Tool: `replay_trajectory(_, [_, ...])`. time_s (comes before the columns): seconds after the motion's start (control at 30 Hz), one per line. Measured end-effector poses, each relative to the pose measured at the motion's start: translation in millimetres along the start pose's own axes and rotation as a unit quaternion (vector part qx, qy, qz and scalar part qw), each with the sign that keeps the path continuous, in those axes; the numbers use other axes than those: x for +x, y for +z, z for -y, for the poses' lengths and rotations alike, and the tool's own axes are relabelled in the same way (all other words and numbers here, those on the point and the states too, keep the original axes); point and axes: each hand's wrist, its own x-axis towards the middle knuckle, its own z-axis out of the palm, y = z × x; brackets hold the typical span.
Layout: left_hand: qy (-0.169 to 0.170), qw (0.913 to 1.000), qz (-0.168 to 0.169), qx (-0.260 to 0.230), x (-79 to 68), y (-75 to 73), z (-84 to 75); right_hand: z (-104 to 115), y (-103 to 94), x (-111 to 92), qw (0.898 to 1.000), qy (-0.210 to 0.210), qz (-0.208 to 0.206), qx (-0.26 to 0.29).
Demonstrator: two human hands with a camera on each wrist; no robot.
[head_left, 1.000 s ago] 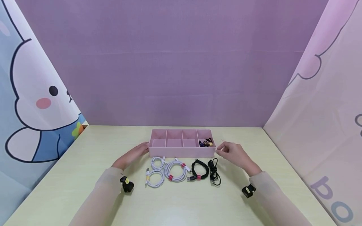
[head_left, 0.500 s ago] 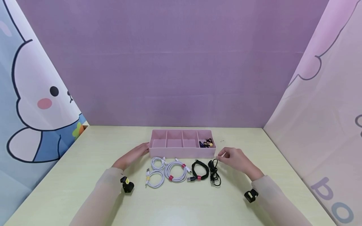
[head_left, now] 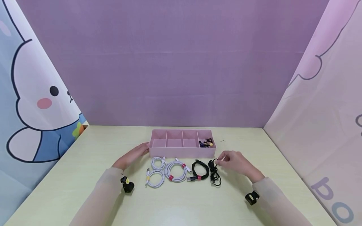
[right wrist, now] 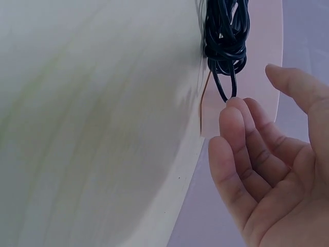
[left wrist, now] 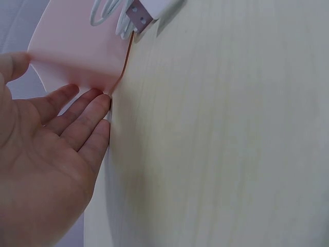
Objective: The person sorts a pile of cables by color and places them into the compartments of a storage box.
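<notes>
My left hand (head_left: 133, 155) rests its fingertips against the left end of a pink divided box (head_left: 182, 153). In the left wrist view its thumb touches the box's edge, with the fingers extended. On the other side, my right hand (head_left: 236, 161) is beside a bundled black cable (right wrist: 226, 46). Its fingertips meet the small loop at the cable's end, while the thumb stands apart from them in the right wrist view. Small dark and yellow items (head_left: 207, 143) lie in the box's rightmost compartment; the other compartments show only bare pink walls.
In front of the box lie a coiled black USB cable (head_left: 207, 171) with a red tie, a large white cable coil (head_left: 166, 171) with red ties, and two smaller white coils, the lower one (head_left: 156, 187) tied in yellow. A purple backdrop (head_left: 181, 78) closes off the table's back.
My right hand has moved down from the box's right end to the upper end of the bundled black cable. The left hand, box and cables have stayed in place.
</notes>
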Motion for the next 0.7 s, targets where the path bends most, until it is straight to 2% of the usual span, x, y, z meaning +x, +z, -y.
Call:
replay_trajectory(0.4, [-0.008,1.0000,-0.001,-0.003,2.9,1.3,3.9,0.6,2.1,-8.4,1.000,-0.002,0.021,-0.011])
replay_trajectory(0.7, [0.004,1.0000,-0.002,0.001,1.0,0.6,1.3,-3.3,9.3,-10.0,0.999,-0.010,0.043,-0.007])
